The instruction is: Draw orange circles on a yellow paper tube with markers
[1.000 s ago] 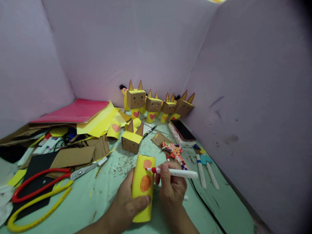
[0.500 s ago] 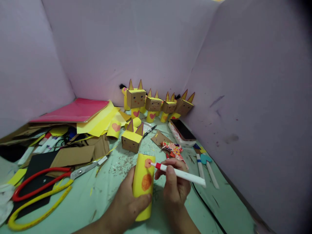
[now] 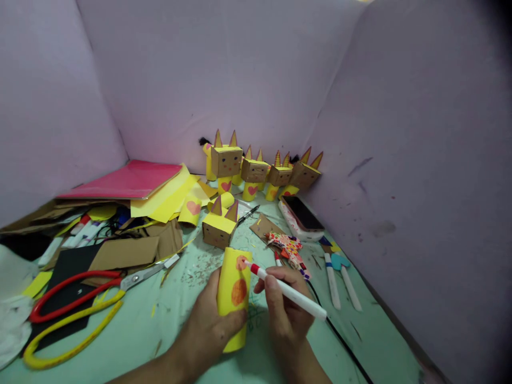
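As the left hand (image 3: 210, 322) grips an upright yellow paper-covered tube (image 3: 225, 280) low on its side, thumb across the front, the right hand (image 3: 290, 309) pinches a slim white marker with a red collar (image 3: 298, 298) between thumb and fingers. The marker's tip sits at the smaller orange-red spot (image 3: 240, 262), above a larger, darker orange oval (image 3: 239, 293); contact is too fine to confirm. Colouring the upper spot appears to be the step in hand, and a further stroke would call for a firmly held tube and light pressure on its curved face. The tube is at the near side of the green-covered table (image 3: 138, 333), just in front of a brown cardboard box with yellow top and pointed ears (image 3: 216, 234). Large red-and-yellow-handled scissors (image 3: 130, 281) lie open to the left.
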`<state>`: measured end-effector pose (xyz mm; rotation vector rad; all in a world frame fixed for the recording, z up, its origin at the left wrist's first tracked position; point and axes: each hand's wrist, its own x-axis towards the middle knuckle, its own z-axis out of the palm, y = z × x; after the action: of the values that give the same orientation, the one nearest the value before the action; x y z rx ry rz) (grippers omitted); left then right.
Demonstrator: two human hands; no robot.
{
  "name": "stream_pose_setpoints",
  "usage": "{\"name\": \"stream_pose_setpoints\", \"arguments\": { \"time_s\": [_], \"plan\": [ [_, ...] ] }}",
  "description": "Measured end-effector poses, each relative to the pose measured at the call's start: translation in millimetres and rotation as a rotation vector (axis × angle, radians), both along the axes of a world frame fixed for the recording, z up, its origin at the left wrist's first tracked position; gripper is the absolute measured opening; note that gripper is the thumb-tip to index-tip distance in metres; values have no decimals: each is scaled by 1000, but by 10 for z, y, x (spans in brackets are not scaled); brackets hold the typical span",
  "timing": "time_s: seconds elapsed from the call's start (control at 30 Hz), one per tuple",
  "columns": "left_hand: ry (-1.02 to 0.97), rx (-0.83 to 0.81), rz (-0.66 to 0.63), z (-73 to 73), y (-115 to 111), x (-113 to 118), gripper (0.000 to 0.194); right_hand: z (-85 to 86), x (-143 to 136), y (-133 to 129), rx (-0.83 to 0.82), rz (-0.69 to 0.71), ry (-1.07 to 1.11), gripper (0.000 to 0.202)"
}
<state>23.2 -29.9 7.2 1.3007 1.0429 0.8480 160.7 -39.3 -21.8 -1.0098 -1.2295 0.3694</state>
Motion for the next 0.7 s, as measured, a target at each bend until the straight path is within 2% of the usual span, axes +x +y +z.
{"name": "stream_pose_setpoints", "arguments": {
  "time_s": [0.37,0.7],
  "plan": [
    [-73,-12,-44,-49,9,3,57,-26,-9,47,35,-34,-126,11],
    [-66,-76,-52,-24,-10,4,51,46,-30,14,44,9,-174,14]
  ]
}}
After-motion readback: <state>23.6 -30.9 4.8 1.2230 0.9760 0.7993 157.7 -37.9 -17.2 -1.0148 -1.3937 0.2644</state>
